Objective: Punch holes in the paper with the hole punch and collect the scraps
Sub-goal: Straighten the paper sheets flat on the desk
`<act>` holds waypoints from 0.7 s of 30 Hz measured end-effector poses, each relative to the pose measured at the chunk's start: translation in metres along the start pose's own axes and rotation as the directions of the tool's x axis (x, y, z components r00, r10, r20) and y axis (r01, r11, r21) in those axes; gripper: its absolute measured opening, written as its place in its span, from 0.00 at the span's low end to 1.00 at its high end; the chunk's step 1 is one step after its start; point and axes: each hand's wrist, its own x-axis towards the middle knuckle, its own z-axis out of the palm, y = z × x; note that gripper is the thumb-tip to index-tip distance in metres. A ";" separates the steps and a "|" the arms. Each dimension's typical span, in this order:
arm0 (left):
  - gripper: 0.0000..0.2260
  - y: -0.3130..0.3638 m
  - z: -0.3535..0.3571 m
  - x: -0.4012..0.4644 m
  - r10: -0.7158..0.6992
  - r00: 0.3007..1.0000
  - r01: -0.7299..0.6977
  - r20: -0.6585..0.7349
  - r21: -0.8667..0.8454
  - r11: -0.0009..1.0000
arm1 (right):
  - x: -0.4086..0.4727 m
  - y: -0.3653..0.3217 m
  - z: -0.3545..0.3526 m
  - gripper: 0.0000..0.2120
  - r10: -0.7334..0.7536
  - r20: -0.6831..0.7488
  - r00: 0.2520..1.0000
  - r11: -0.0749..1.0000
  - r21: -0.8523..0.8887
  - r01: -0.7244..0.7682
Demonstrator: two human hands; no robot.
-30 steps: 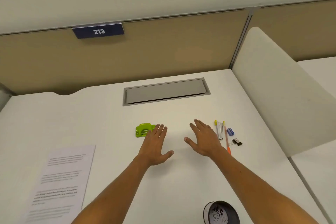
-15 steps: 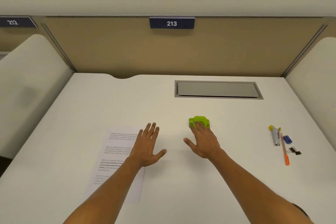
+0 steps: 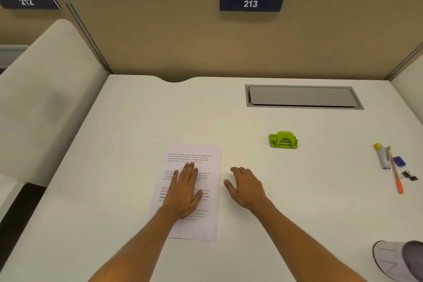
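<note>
A printed sheet of paper (image 3: 206, 224) lies flat on the white desk (image 3: 297, 201), left of centre. My left hand (image 3: 184, 192) rests flat on the sheet with straight fingers. My right hand (image 3: 246, 186) hovers just right of the paper's edge, fingers loosely bent, holding nothing. The green hole punch (image 3: 283, 140) stands alone on the desk, further back and to the right of my right hand.
At the right edge lie a stapler (image 3: 382, 155), an orange pen (image 3: 397, 178), a blue clip (image 3: 399, 161) and a black binder clip (image 3: 409, 176). A round container (image 3: 389, 258) sits at the bottom right. A grey cable hatch (image 3: 303, 96) is set in the desk's back. Partition walls enclose the desk.
The view has swung left. My left hand has moved onto the paper and lies flat on it. My right hand has left the hole punch and now sits beside the paper.
</note>
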 end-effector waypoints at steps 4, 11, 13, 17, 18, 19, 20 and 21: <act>0.34 -0.006 0.014 0.003 0.011 1.000 -0.011 0.013 0.015 1.000 | 0.003 -0.020 0.011 0.25 0.061 0.000 0.998 0.989 0.138 -0.060; 0.35 -0.013 0.033 0.001 0.018 1.000 -0.018 0.017 0.030 0.999 | 0.017 -0.045 0.015 0.20 0.223 -0.020 0.975 0.911 0.361 -0.201; 0.35 -0.014 0.037 0.000 0.020 1.000 -0.021 0.005 0.043 0.999 | 0.020 -0.051 0.016 0.20 0.284 -0.014 0.959 0.878 0.405 -0.254; 0.34 -0.015 0.040 0.001 0.019 1.000 -0.018 -0.018 0.058 0.998 | 0.026 -0.058 0.018 0.20 0.331 -0.005 0.944 0.854 0.427 -0.297; 0.34 -0.015 0.041 0.001 0.021 1.000 -0.020 -0.020 0.059 0.998 | 0.028 -0.059 0.018 0.19 0.338 -0.006 0.941 0.853 0.425 -0.303; 0.34 -0.015 0.041 0.001 0.021 1.000 -0.019 -0.021 0.060 0.998 | 0.028 -0.059 0.017 0.19 0.346 -0.004 0.938 0.849 0.427 -0.311; 0.34 -0.015 0.041 0.001 0.019 1.000 -0.018 -0.025 0.060 0.998 | 0.029 -0.059 0.017 0.19 0.354 0.000 0.935 0.843 0.433 -0.319; 0.34 -0.015 0.042 0.001 0.017 0.999 -0.015 -0.028 0.060 0.998 | 0.029 -0.058 0.016 0.19 0.363 0.005 0.932 0.835 0.441 -0.328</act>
